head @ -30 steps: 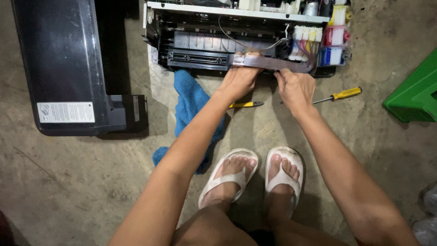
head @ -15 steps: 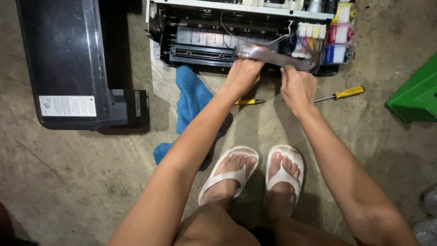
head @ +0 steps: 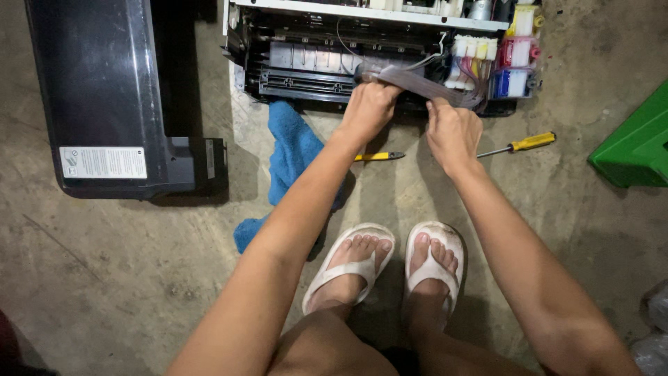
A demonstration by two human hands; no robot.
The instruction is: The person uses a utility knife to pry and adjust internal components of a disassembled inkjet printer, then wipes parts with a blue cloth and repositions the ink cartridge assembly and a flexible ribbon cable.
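An opened printer [head: 306, 63] lies on the concrete floor ahead of me, its insides exposed. A flat bundle of ink tubes [head: 417, 82] runs across its front toward coloured ink tanks [head: 511, 59] at the right. My left hand [head: 370, 108] grips the left end of the tube bundle. My right hand [head: 454, 131] holds the bundle further right, fingers closed around it just in front of the printer's edge.
The black printer cover [head: 104, 97] lies to the left. A blue cloth [head: 292, 150] sits under my left forearm. Two yellow-handled screwdrivers [head: 518, 144] [head: 376, 157] lie on the floor. A green stool [head: 637, 143] stands right. My sandalled feet [head: 390, 264] are below.
Both hands have risen with the tube bundle toward the printer's front edge, and the bundle now sits higher and more tilted than a second ago.
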